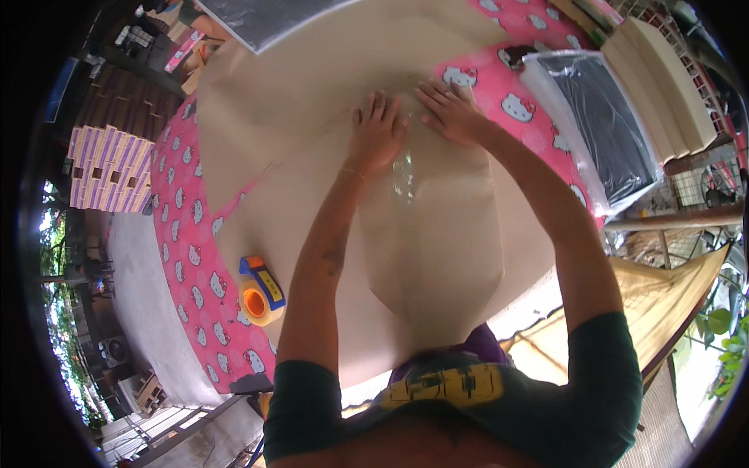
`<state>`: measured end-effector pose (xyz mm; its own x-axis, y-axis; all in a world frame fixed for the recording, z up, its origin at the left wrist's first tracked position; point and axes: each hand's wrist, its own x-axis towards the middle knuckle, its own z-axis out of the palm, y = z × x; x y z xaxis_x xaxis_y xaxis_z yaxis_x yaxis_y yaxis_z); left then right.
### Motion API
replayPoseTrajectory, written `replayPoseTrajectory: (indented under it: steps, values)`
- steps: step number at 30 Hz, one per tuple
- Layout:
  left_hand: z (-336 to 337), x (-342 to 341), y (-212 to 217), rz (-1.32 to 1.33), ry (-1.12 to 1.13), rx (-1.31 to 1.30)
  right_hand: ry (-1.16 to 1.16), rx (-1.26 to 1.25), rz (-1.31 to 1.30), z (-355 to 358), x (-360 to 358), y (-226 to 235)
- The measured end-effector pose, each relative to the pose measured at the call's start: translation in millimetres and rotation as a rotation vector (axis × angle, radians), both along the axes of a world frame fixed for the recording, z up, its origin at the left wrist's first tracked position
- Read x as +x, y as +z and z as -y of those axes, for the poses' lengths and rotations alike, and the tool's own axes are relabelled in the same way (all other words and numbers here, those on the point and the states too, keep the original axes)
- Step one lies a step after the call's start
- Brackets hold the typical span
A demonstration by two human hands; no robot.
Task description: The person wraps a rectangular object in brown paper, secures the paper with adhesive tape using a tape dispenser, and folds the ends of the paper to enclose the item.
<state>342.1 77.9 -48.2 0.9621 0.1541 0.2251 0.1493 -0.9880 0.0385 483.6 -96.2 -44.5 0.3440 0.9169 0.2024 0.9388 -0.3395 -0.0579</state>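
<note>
Arms outstretched; left hand (377,132) and right hand (451,111) flat, fingers spread, pressing taped brown paper wrapping (437,242).

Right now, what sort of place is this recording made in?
Probably a small open-air packing spot: both hands press clear tape onto a large brown paper-wrapped parcel on a pink cartoon-print table cover, an orange tape dispenser alongside, stacked flat cardboard nearby.
</note>
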Motion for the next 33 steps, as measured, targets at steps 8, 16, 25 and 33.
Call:
replayPoseTrajectory:
  steps: [8,16,25,33]
  values:
    - [-8.2,-13.6,-2.9,0.014,-0.114,-0.119,0.140,0.023,-0.136,25.5,-35.4,-1.4]
    - [-30.4,-26.1,1.8,0.031,0.426,-0.742,-0.547,0.430,-1.207,53.5,32.2,-33.8]
    - [-6.3,-73.8,-5.6,0.028,0.521,-0.427,-0.730,0.317,-0.842,75.5,-46.3,-43.0]
    - [55.9,-168.0,5.9,-0.061,0.520,-0.367,-0.694,0.393,-0.826,143.7,-144.2,-46.4]
